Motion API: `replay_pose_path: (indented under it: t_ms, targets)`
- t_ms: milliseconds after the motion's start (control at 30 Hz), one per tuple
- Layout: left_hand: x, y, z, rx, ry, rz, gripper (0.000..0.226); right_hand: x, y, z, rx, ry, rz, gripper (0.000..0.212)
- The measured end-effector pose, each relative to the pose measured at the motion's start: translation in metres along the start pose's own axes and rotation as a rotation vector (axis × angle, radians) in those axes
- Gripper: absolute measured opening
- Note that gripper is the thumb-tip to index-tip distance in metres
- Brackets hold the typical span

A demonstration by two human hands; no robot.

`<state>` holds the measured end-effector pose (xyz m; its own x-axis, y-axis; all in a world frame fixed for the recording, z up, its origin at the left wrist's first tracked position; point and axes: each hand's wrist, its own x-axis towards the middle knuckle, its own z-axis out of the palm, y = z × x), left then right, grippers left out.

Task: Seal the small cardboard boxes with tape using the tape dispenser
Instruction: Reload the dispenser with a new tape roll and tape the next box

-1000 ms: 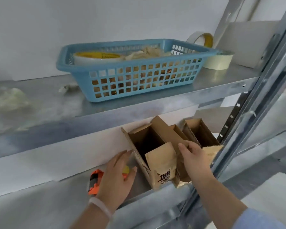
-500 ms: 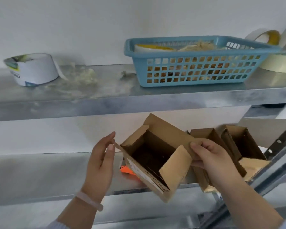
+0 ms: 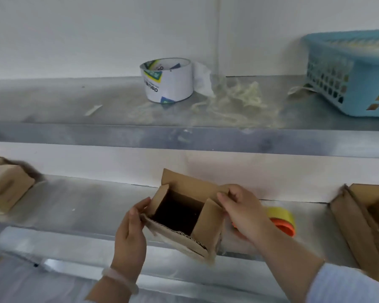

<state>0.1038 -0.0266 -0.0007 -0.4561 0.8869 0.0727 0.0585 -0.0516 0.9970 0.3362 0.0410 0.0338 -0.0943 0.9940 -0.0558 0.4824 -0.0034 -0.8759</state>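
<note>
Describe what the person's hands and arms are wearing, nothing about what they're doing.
Both hands are bare, with no gloves and no rings that can be seen. The left hand has a pale, whitish band round its wrist and a bare forearm. The right hand has a bare wrist and forearm; a light blue sleeve begins further up that arm.

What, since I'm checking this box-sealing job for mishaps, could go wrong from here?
1. The small cardboard box hangs tilted past the lower shelf's front edge, held only by the left hand and right hand; it may drop if either lets go.
2. Its flaps stand open; tape would likely miss the seam unless they're folded first.
3. The tape dispenser lies just behind the right hand and could be knocked.
</note>
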Motion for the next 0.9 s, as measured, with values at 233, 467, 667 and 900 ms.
replay_pose_path:
  t_ms: [233,467,667,900]
  targets:
    - [0.021,-0.027,-0.020,0.000,-0.122,-0.032,0.047,0.017,0.011,0.044,0.056,0.065,0.114,0.038]
    - [0.029,-0.035,-0.041,0.083,-0.357,0.087,0.056,-0.042,0.031,0.043,-0.062,0.063,-0.329,0.056]
    - [0.048,-0.046,-0.040,0.354,-0.480,0.271,0.058,-0.027,0.033,0.051,-0.382,-0.039,-0.281,0.075]
    - [0.065,-0.039,-0.033,0.490,-0.460,0.410,0.039,-0.015,0.035,0.034,-0.270,-0.025,-0.171,0.081]
